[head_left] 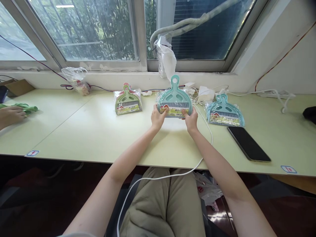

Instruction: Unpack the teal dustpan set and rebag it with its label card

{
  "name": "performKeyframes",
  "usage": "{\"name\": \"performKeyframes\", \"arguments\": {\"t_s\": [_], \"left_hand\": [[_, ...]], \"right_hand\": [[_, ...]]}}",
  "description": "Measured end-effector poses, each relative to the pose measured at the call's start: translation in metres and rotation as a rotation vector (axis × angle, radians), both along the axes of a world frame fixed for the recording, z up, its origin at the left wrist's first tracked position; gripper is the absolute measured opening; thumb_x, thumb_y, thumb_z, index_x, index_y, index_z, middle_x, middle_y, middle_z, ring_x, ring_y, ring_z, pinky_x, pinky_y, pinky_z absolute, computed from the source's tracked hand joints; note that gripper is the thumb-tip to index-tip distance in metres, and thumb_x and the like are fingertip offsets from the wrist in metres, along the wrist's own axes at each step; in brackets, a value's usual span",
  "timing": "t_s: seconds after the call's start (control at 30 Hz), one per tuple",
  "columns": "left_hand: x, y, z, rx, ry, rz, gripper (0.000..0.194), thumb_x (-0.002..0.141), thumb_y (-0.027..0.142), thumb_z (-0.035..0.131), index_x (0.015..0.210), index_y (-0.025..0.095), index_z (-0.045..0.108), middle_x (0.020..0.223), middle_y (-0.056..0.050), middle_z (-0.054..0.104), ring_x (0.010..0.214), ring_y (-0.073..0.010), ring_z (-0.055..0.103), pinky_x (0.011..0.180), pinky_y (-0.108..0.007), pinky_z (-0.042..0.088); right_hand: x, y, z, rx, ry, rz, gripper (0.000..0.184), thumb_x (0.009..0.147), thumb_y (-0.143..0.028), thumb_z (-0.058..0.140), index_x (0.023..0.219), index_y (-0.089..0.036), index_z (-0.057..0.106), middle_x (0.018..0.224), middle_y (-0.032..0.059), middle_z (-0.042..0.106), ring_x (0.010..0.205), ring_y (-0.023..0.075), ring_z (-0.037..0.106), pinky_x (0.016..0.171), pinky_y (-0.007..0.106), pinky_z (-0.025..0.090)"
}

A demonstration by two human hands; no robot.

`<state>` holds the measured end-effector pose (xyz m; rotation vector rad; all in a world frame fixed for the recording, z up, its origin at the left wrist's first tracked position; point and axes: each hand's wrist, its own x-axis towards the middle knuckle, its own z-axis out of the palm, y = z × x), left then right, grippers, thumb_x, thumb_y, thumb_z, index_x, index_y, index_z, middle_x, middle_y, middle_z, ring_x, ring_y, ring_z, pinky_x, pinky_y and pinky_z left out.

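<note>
A teal dustpan-and-brush set (174,97) in clear plastic wrap stands tilted up on the pale green table (98,131), handle pointing to the window. My left hand (158,118) grips its lower left corner and my right hand (190,119) grips its lower right corner, fingers closed on the wrap. A green wrapped set (127,102) lies to the left. Another teal wrapped set (224,111) lies to the right.
A black phone (248,144) lies right of my hands. A white cable (207,131) runs over the table edge into my lap. Another person's hand (11,115) rests at far left by a green item (26,108). Plastic bags (76,79) and a power strip (276,94) line the windowsill.
</note>
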<state>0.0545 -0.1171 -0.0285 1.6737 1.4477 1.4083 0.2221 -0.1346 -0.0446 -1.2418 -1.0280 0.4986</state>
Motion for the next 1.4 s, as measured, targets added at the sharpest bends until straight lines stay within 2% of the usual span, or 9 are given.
{"name": "performKeyframes", "arguments": {"t_s": [0.1,0.2,0.3,0.4,0.63,0.9,1.13,1.3,1.4], "left_hand": [[0.006,-0.011,0.005,0.068,0.125,0.138,0.079,0.070,0.050,0.074,0.134,0.022,0.036,0.135,-0.015,0.053,0.126,-0.0303,0.049,0.102,-0.041,0.037],[0.009,-0.015,0.005,0.110,0.209,0.210,0.089,0.070,0.052,0.073,0.141,0.024,0.028,0.144,-0.017,0.043,0.135,-0.0310,0.039,0.106,-0.044,0.031],[0.008,-0.011,0.003,0.109,0.223,0.229,0.091,0.071,0.051,0.073,0.143,0.024,0.024,0.144,-0.017,0.043,0.135,-0.0312,0.039,0.105,-0.044,0.031],[0.006,-0.008,0.002,0.115,0.213,0.223,0.092,0.071,0.050,0.074,0.143,0.026,0.023,0.144,-0.016,0.044,0.133,-0.0300,0.041,0.104,-0.043,0.033],[0.009,-0.013,0.005,0.111,0.245,0.230,0.083,0.075,0.048,0.071,0.140,0.024,0.027,0.141,-0.016,0.047,0.132,-0.0289,0.043,0.104,-0.042,0.032],[0.010,-0.015,0.007,0.108,0.223,0.229,0.073,0.079,0.040,0.067,0.139,0.025,0.028,0.136,-0.012,0.050,0.129,-0.0261,0.046,0.102,-0.040,0.034],[0.007,-0.009,0.004,0.119,0.243,0.174,0.054,0.089,0.024,0.053,0.140,0.025,0.034,0.132,-0.010,0.056,0.125,-0.0238,0.050,0.099,-0.037,0.037],[0.002,-0.002,0.002,0.125,0.192,0.131,0.052,0.090,0.020,0.050,0.140,0.025,0.038,0.129,-0.010,0.060,0.120,-0.0258,0.055,0.098,-0.039,0.039],[-0.004,0.003,0.003,0.142,0.155,0.100,0.053,0.089,0.020,0.051,0.141,0.026,0.041,0.126,-0.009,0.062,0.116,-0.0264,0.057,0.097,-0.038,0.041]], "right_hand": [[-0.006,-0.002,0.001,0.008,-0.020,-0.004,0.044,0.071,-0.045,0.066,0.105,-0.019,0.058,0.090,0.0049,0.064,0.071,0.0160,0.060,0.049,0.027,0.055],[-0.011,-0.006,0.004,0.011,-0.063,0.006,0.045,0.073,-0.047,0.063,0.108,-0.019,0.057,0.092,0.0058,0.064,0.073,0.0176,0.061,0.053,0.030,0.055],[-0.015,-0.010,0.006,-0.006,-0.179,-0.058,0.044,0.076,-0.048,0.060,0.109,-0.019,0.056,0.092,0.0078,0.066,0.077,0.0211,0.062,0.065,0.035,0.055],[-0.019,-0.013,0.007,-0.074,-0.337,-0.218,0.043,0.082,-0.049,0.053,0.111,-0.018,0.055,0.095,0.0109,0.067,0.086,0.0263,0.064,0.077,0.040,0.050],[-0.025,-0.015,0.006,-0.099,-0.541,-0.374,0.069,0.072,-0.064,0.061,0.121,-0.018,0.045,0.111,0.0163,0.065,0.100,0.0323,0.062,0.082,0.042,0.046],[-0.020,-0.013,0.008,-0.170,-0.528,-0.362,0.067,0.075,-0.065,0.057,0.122,-0.018,0.048,0.099,0.0137,0.069,0.086,0.0311,0.064,0.070,0.037,0.045],[-0.010,-0.006,0.005,-0.191,-0.520,-0.277,0.065,0.078,-0.062,0.054,0.125,-0.017,0.049,0.095,0.0129,0.069,0.082,0.0295,0.063,0.071,0.038,0.045],[-0.002,-0.001,0.001,-0.171,-0.507,-0.247,0.056,0.080,-0.053,0.055,0.122,-0.017,0.054,0.092,0.0123,0.069,0.082,0.0282,0.063,0.072,0.037,0.046],[0.005,0.002,-0.001,-0.145,-0.475,-0.169,0.044,0.081,-0.050,0.053,0.109,-0.018,0.061,0.086,0.0089,0.069,0.075,0.0248,0.063,0.067,0.035,0.047]]}}
